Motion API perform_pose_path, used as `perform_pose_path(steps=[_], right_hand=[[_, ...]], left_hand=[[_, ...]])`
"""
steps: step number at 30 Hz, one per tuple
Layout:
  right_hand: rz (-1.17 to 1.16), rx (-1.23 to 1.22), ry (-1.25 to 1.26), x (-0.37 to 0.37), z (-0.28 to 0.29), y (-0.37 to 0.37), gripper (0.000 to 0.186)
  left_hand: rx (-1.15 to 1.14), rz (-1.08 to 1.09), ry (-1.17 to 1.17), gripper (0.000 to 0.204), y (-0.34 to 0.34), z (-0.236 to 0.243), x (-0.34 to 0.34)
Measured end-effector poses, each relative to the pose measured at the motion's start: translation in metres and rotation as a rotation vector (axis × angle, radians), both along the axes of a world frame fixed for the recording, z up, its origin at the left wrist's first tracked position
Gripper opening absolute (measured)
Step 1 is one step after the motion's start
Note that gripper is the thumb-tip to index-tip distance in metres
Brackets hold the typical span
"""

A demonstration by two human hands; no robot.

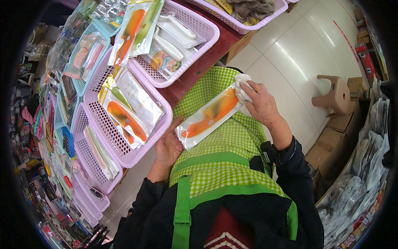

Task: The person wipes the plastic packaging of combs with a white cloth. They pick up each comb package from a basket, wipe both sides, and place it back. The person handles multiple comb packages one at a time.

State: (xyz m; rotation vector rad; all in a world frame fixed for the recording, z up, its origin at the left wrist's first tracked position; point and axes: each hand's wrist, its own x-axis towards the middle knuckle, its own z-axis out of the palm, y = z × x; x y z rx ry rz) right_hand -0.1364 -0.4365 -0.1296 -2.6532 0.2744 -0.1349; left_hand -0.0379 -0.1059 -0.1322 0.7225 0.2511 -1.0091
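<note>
An orange comb in a clear and white packet (pixel 210 116) lies slantwise in front of my green checked apron. My left hand (pixel 169 146) is closed on the packet's lower left end, some of its fingers hidden behind it. My right hand (pixel 262 103), with a ring on one finger, is closed round a crumpled white cloth (pixel 242 81). The cloth touches the packet's upper right end. Left of the packet, more packets of orange combs (pixel 126 120) lie in a lilac basket (pixel 159 135). Another orange comb packet (pixel 132 31) rests across the basket rims above.
A lilac basket (pixel 195 68) of white-handled goods stands on the dark red table (pixel 205 54). Blue baskets (pixel 85 83) and small wares crowd the left. A beige stool (pixel 333 94) is on the tiled floor at right, near cardboard boxes (pixel 331 145) and plastic-wrapped goods (pixel 352 199).
</note>
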Motion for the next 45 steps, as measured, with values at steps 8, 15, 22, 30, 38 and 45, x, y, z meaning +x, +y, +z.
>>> perform_pose_path(steps=[8, 15, 22, 30, 38, 45], right_hand=[[0.233, 0.018, -0.038, 0.014, 0.019, 0.026, 0.056], [0.51, 0.156, -0.056, 0.032, 0.025, 0.061, 0.058], [0.651, 0.278, 0.032, 0.026, 0.026, 0.069, 0.053], [0.61, 0.263, 0.139, 0.02, 0.005, 0.061, 0.047], [0.587, 0.229, 0.19, 0.021, -0.005, 0.061, 0.036], [0.422, 0.152, 0.086, 0.006, 0.022, 0.051, 0.041]], left_hand=[[0.274, -0.193, -0.001, 0.059, -0.021, 0.002, -0.003], [0.157, -0.184, 0.051, 0.057, -0.055, 0.002, 0.0], [0.022, -0.196, 0.139, 0.054, -0.071, -0.003, 0.009], [0.576, -0.465, -0.795, 0.052, -0.108, -0.013, 0.037], [0.822, -0.658, -1.361, 0.044, -0.172, 0.003, 0.035], [0.525, -0.319, -1.057, 0.026, -0.18, 0.026, 0.036]])
